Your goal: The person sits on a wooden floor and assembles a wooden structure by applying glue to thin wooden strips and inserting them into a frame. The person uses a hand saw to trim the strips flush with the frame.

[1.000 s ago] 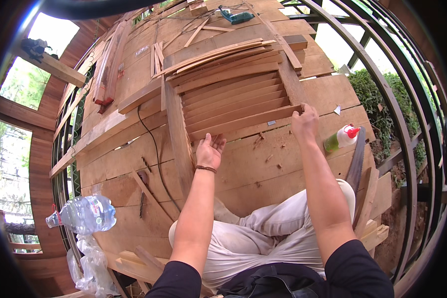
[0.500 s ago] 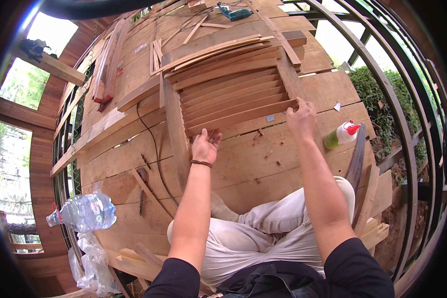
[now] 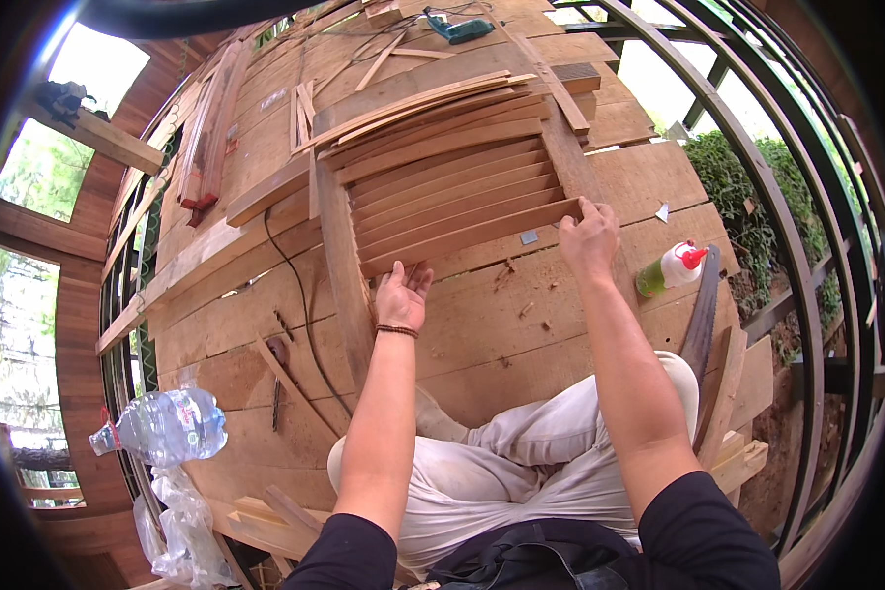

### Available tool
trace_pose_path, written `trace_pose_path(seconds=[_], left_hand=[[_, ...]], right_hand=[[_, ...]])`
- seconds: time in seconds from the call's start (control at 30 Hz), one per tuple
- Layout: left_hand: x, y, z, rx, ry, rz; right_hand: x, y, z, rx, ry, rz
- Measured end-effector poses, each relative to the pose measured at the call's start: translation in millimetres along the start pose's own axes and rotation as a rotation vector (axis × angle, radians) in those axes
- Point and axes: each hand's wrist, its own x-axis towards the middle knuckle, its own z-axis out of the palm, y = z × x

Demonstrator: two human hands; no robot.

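A wooden louvred frame (image 3: 332, 211) lies on the plank floor before me, with several thin slats set across it. The nearest brown slat (image 3: 472, 236) slants between the two side rails. At its right end, by the right rail, my right hand (image 3: 592, 236) pinches the slat between thumb and fingers. My left hand (image 3: 403, 295), palm up and wearing a beaded bracelet, is at the slat's left end. Its fingers are apart, with the tips against or just below the slat's lower edge; part of that contact is hidden.
Right of the frame are a glue bottle with a red cap (image 3: 671, 269) and a handsaw (image 3: 700, 313). Loose strips (image 3: 423, 106) lie across the frame's far end. A clear plastic bottle (image 3: 167, 426), a black cord (image 3: 300, 285) and a drill bit (image 3: 276, 401) lie left. A teal power tool (image 3: 459, 28) is far off.
The whole view has shifted slightly. Both hands stay at the two ends of the same slat, with the left fingers a little lower against its edge.
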Motion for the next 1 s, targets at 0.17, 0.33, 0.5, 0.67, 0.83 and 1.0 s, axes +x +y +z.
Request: trace_pose_path(seconds=[0.17, 0.33, 0.5, 0.67, 0.83, 1.0], left_hand=[[7, 5, -3, 0.038, 0.029, -0.028], [8, 9, -1, 0.069, 0.052, -0.019], [4, 8, 1, 0.058, 0.042, -0.011], [5, 2, -2, 0.022, 0.031, 0.002], [24, -1, -27, -0.037, 0.014, 0.002], [38, -4, -29, -0.092, 0.018, -0.039]], right_hand=[[-3, -3, -1, -0.054, -0.013, -0.024], [-6, 0, 2, -0.064, 0.024, -0.099], [-7, -2, -2, -0.029, -0.003, -0.087], [-5, 9, 4, -0.027, 0.027, -0.137], [-19, 0, 9, -0.087, 0.096, -0.192], [-60, -8, 26, 0.074, 0.127, -0.334]])
